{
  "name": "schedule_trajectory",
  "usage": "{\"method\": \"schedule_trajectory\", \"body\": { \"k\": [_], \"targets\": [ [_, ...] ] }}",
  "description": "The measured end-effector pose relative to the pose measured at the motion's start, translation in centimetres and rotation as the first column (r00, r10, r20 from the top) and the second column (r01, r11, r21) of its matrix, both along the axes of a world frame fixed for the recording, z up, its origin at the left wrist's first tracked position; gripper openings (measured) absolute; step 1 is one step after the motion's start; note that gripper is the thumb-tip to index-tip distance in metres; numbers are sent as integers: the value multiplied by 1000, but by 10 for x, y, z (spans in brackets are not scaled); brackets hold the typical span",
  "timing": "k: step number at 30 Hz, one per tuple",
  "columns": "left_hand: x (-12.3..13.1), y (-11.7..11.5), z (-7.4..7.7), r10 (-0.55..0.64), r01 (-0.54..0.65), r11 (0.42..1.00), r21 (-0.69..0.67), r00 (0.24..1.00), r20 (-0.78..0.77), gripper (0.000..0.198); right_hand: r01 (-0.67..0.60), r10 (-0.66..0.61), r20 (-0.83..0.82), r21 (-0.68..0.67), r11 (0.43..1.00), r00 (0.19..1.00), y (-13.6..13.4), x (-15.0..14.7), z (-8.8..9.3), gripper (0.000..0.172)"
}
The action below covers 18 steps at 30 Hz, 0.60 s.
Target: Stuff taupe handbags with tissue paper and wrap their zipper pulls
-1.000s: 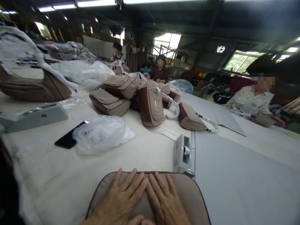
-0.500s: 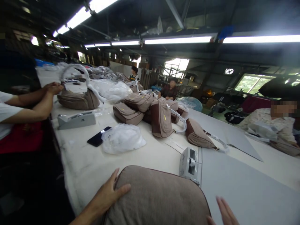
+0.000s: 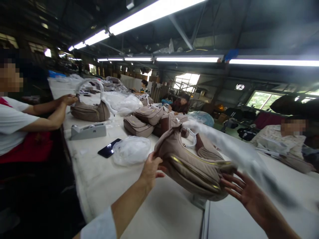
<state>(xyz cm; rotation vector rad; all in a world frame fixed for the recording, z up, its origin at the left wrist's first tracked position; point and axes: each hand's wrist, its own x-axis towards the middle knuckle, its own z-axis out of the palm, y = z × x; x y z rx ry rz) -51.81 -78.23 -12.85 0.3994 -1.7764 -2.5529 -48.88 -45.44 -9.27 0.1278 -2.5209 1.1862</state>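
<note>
A taupe handbag (image 3: 189, 166) with gold zippers is tilted above the table between my two hands. My left hand (image 3: 151, 171) grips its left end, thumb and fingers around the edge. At the other end, my right hand (image 3: 245, 191) holds the bag's corner with fingers spread along it. A blurred, pale plastic-wrapped strap (image 3: 224, 142) trails from the bag toward the right. Beneath it, a grey tape dispenser (image 3: 198, 200) is mostly hidden.
Several similar handbags (image 3: 138, 126) are piled beyond. A crumpled clear plastic bag (image 3: 132, 151) lies beside a dark phone (image 3: 109, 148). Another tape dispenser (image 3: 88, 131) stands at the left, near a co-worker's hands (image 3: 68, 99) on a handbag (image 3: 91, 111). Another person (image 3: 277, 136) sits at right.
The handbag has risen from the near table edge and turned, so its zippered side now shows. My right hand has come onto its right end, and the strap has swung out to the right.
</note>
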Motion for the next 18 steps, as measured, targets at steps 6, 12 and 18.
{"method": "schedule_trajectory", "body": {
  "k": [6,12,18],
  "targets": [
    [-14,-16,-44,-74,85,960,-267,996,50,47,60,-64,123,33,998,990,-42,-7,-14,47],
    [-11,-63,-112,31,19,972,-235,978,208,53,320,-318,-58,47,946,946,-52,-62,-21,89],
    [-38,-51,-111,-7,-5,999,45,965,261,75,-247,243,200,-5,969,949,-96,-89,19,38]
  ]
}}
